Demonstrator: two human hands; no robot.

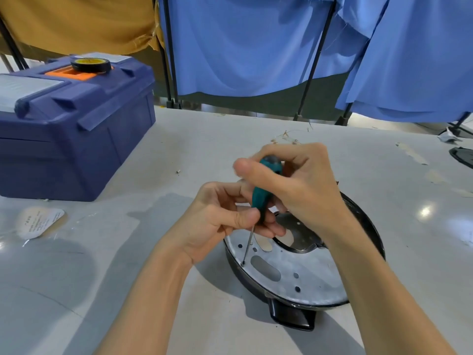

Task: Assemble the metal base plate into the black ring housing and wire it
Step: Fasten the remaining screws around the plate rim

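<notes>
On the pale grey bench (153, 290), centre right: round black ring housing (368, 226), lying flat, with a black tab handle (291, 316) projecting toward the viewer. Seated inside its rim: circular silver metal base plate (307, 275), pierced with small round holes, an oblong slot and a large central opening.

Above the plate's left portion: teal-handled screwdriver (261, 193) with a thin steel shaft (247, 245), nearly upright, top tilted slightly to the right, tip set in a small hole near the plate's left edge.

Right hand (302, 180): grip closed round the upper end of the teal handle, thumb across the front, fingers curled behind. Left hand (220, 219): grip closed on the lower end of the handle, thumb and fingers pinching it just above the shaft. Both grips on the screwdriver; plate and housing below and to the right of them, met by the shaft tip. Whether the left fingers brush the plate: not discernible. Right forearm crossing over the housing's right side and hiding part of it.

Elsewhere on the bench:
- At left, large dark blue plastic toolbox (76, 139) with an orange inset in its lid, and a black-and-yellow roll of tape (90, 65) resting on top.
- In front of the toolbox, clear plastic bag (38, 222) with a white printed label.
- Beyond the hands, small scraps of thin wire (286, 135).
- At the right edge, part of a dark object (463, 156), too cropped to identify.

Behind the bench: blue cloth (256, 47) hung on black stands, mustard cloth (76, 21) at upper left.
</notes>
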